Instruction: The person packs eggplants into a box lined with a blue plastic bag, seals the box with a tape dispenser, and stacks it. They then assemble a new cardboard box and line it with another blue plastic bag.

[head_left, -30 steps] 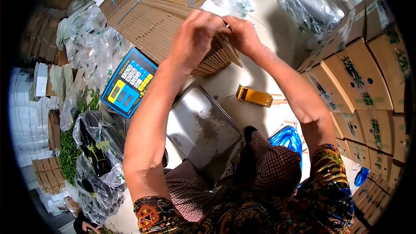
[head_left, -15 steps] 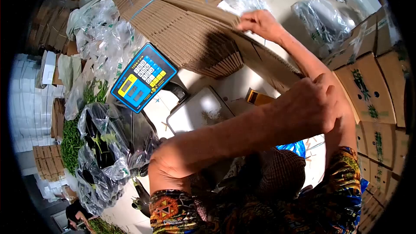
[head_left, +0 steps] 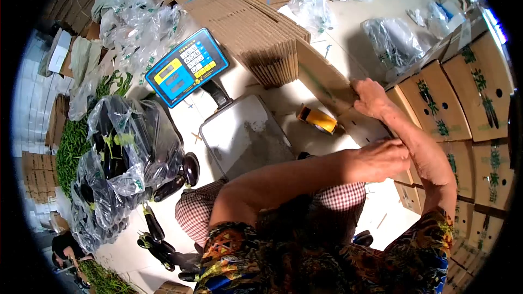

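Note:
A flattened cardboard box (head_left: 322,79) stands on edge, reaching from the folded stack toward my body. My right hand (head_left: 373,99) is closed over its upper edge, near the middle. Nearer my body, my left hand (head_left: 378,160) has its fingers curled at the near end of the same cardboard; its fingertips are partly hidden. The stack of folded cardboard boxes (head_left: 250,32) fans out just beyond. A yellow-and-dark object (head_left: 317,118) lies on the floor beside the cardboard. Left of it sits a scale with a metal platform (head_left: 245,136) and a blue keypad display (head_left: 187,68).
Plastic bags of eggplants (head_left: 117,158) lie at left, with loose eggplants (head_left: 155,226) and green peppers (head_left: 73,155) around them. Printed cartons (head_left: 430,106) are stacked along the right. Clear plastic bags (head_left: 392,43) lie on the far floor. Another person (head_left: 68,247) is at lower left.
My right hand has come down toward my body along with the cardboard box, which now stands farther from the stack's top. My left hand has lowered. The view has shifted slightly.

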Demonstrator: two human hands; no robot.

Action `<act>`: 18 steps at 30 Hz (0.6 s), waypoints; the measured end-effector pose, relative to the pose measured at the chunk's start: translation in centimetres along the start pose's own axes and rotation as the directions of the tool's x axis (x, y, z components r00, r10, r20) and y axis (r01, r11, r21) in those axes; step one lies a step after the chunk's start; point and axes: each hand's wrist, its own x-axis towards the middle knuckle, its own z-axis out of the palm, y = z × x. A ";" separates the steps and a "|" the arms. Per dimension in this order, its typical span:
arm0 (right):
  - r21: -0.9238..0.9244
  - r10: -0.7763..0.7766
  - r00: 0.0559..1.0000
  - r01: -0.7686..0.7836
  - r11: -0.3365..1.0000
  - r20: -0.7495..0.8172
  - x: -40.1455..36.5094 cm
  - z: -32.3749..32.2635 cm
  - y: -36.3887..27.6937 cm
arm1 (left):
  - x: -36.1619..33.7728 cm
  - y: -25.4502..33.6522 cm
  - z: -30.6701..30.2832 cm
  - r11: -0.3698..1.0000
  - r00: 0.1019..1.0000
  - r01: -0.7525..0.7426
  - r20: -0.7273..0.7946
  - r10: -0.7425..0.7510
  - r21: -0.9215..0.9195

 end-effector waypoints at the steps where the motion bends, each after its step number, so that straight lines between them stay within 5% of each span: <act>1: -0.039 -0.053 0.992 0.048 0.998 -0.117 -1.5 0.8 0.8 | -1.6 -0.3 0.8 0.995 0.953 -0.077 -0.297 0.057 -0.057; 3: 0.091 -0.017 0.938 0.052 0.995 -0.347 -5.9 1.6 1.7 | -4.8 0.2 -1.0 0.989 0.899 -0.013 -0.431 0.075 0.145; 4: 0.191 0.156 0.976 -0.126 0.973 -0.149 -7.8 -0.7 0.7 | -6.3 0.1 -3.8 0.968 0.966 -0.020 -0.246 0.084 0.250; 5: 0.402 0.172 0.923 -0.020 0.916 -0.344 -9.9 -0.3 0.9 | -7.3 0.5 -5.5 0.984 0.969 0.080 -0.245 -0.039 0.158; 6: 0.480 0.260 0.912 -0.082 0.873 -0.317 -12.2 -1.7 0.9 | -8.3 0.9 -7.3 0.981 0.957 0.182 -0.240 -0.161 0.068; 7: 0.450 0.330 0.885 -0.159 0.879 -0.330 -14.1 -3.7 -0.3 | -9.8 -0.1 -7.7 0.948 0.938 0.317 -0.155 -0.310 0.021; 8: 0.519 0.384 0.859 -0.169 0.838 -0.340 -16.0 -4.6 -0.5 | -11.0 0.1 -8.7 0.951 0.939 0.303 -0.187 -0.288 0.059; 10: 0.471 0.269 0.824 -0.003 0.882 -0.498 -18.3 -7.2 -2.2 | -12.6 1.1 -9.7 0.837 0.813 0.546 -0.220 -0.539 -0.032; 13: 0.479 0.375 0.680 -0.039 0.877 -0.630 -20.9 -9.5 -4.3 | -13.3 2.8 -11.3 0.815 0.772 0.562 -0.263 -0.579 -0.143; 16: 0.427 0.356 0.643 -0.049 0.903 -0.678 -21.7 -12.4 -5.6 | -15.4 5.0 -13.4 0.777 0.753 0.624 -0.202 -0.626 -0.083; 18: 0.373 0.285 0.705 -0.031 0.927 -0.650 -21.5 -14.3 -6.9 | -19.4 3.5 -13.2 0.853 0.830 0.520 -0.209 -0.518 -0.047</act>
